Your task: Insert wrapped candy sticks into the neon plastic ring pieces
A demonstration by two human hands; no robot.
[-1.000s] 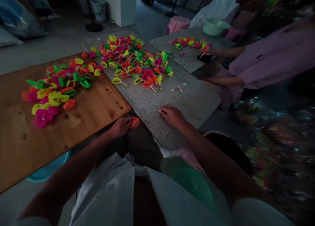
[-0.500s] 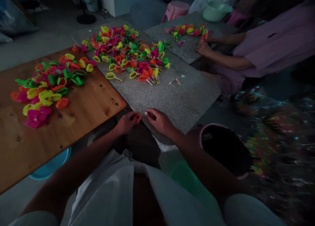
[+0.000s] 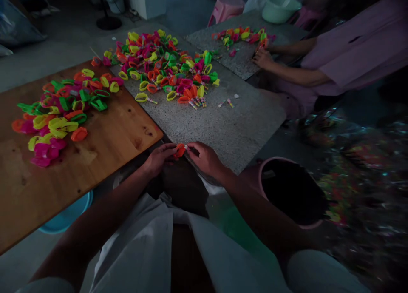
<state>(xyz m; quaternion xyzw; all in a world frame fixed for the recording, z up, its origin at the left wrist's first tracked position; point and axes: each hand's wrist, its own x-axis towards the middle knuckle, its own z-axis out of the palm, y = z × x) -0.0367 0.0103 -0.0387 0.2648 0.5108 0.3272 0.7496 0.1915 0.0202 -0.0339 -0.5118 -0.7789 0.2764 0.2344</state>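
Between the fingertips of my left hand (image 3: 161,157) is an orange plastic toy watch (image 3: 180,150), a small ring-shaped band. My right hand (image 3: 205,157) pinches a small whitish piece (image 3: 186,147) against the right side of the watch; its kind is too small to tell. Both hands are close together over my lap, at the near edge of the grey stone-look tabletop (image 3: 204,123). Beyond them on that top lies a heap of bright toy watches (image 3: 165,67), several with small patterned tubes attached. Two loose patterned tubes (image 3: 229,103) lie to its right.
On the left, a wooden board (image 3: 124,131) carries another pile of bright plastic bands (image 3: 60,127). A pink-rimmed bin (image 3: 259,178) stands low right, beside shiny clear bags (image 3: 360,165). A co-worker (image 3: 350,55) handles similar pieces at the far right. A blue basin (image 3: 68,214) sits beneath the board.
My two hands have come together, so the whitish piece in my right hand now meets the orange toy watch. The watch has turned to show its face or ring.
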